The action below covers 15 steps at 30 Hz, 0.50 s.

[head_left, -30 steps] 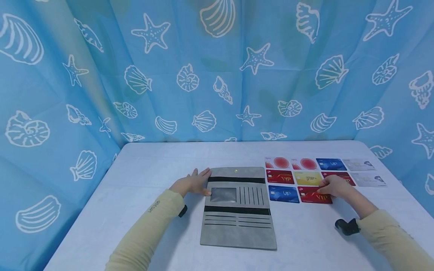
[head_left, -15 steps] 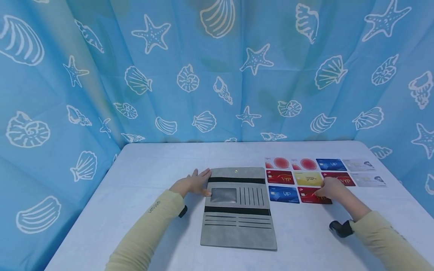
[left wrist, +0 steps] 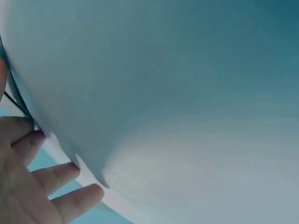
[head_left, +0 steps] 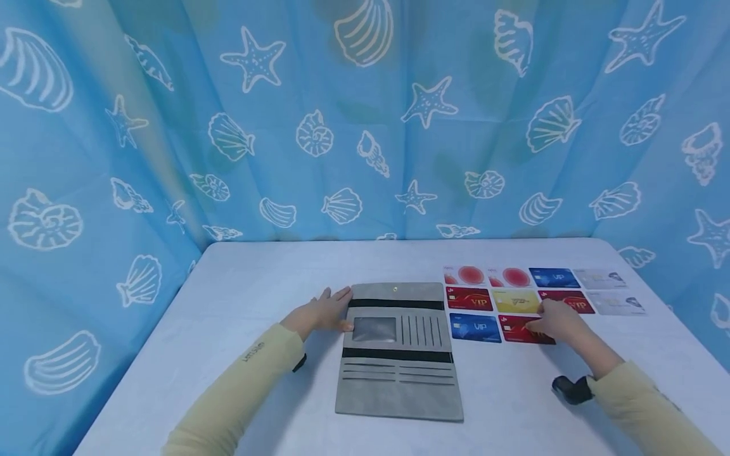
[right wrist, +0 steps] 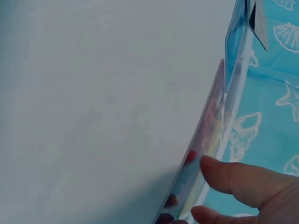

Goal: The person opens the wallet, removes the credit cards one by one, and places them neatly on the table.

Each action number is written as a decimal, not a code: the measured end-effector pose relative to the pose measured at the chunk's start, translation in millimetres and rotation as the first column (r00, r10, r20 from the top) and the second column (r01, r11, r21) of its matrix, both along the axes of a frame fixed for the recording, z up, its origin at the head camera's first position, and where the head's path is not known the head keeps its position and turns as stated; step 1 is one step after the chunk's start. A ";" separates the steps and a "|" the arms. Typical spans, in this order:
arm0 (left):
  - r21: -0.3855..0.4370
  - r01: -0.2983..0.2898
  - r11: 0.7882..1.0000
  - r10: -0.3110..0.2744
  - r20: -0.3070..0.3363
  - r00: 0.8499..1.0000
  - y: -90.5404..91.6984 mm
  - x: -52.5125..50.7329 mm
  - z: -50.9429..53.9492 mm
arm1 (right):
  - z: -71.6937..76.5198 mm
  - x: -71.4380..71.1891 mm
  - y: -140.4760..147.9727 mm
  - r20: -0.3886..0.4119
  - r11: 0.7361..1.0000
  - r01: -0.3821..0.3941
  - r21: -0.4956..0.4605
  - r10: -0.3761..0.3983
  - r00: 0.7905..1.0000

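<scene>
A long grey wallet (head_left: 399, 402) lies unfolded on the table, showing card slots, two black bands and a clear window. My left hand (head_left: 322, 312) rests at its upper left edge, fingers spread; in the left wrist view the fingertips (left wrist: 96, 192) are along the wallet's edge. Over at the right, my right hand (head_left: 561, 321) is over the right end of a red card (head_left: 513, 328) in the front row. The right wrist view has the thumb (right wrist: 233, 179) extended and apart from the fingers, beside the card's edge. That card appears flat.
Beside the red card lies a blue VIP card (head_left: 476, 328). Behind are a red VIP card (head_left: 469, 299), a gold card (head_left: 515, 301), another red card (head_left: 576, 301) and several more in rows. A blue shell-patterned curtain (head_left: 319, 177) hangs behind the white table (head_left: 274, 266).
My right hand has shifted slightly left over the red card, its wrist drawn left too. The left hand stays at the wallet's edge. The head view has tilted slightly.
</scene>
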<state>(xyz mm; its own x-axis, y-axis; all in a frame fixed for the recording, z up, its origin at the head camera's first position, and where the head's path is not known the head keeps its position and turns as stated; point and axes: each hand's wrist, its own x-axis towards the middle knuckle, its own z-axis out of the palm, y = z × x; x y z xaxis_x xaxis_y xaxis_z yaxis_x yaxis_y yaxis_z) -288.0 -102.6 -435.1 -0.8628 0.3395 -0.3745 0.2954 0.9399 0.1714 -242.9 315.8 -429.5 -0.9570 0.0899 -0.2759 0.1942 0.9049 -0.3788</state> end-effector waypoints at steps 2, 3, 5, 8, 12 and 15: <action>-0.016 0.033 0.999 -0.034 -0.051 0.998 -1.8 3.1 -0.6 | 1.4 2.1 2.2 -0.006 1.000 -0.010 -0.012 0.010 1.000; -0.015 0.046 0.999 -0.047 -0.077 0.996 -3.0 5.2 0.1 | 2.7 3.7 3.5 -0.008 1.000 -0.013 -0.025 0.013 1.000; -0.005 0.061 0.998 -0.061 -0.131 0.989 -6.2 9.9 2.5 | 5.9 7.5 6.8 -0.011 0.998 -0.022 -0.063 0.021 1.000; 0.040 0.054 0.998 -0.045 -0.200 0.979 -14.2 17.9 9.1 | 10.8 15.7 11.2 -0.050 0.993 -0.042 -0.109 0.037 0.998; 0.106 0.031 0.994 -0.002 -0.262 0.965 -28.8 31.7 17.6 | 15.7 27.7 12.8 -0.150 0.988 -0.078 -0.132 0.057 0.987; 0.163 0.026 0.986 0.027 -0.317 0.948 -39.2 44.0 22.1 | 16.8 37.1 11.8 -0.215 0.988 -0.094 -0.126 0.065 0.974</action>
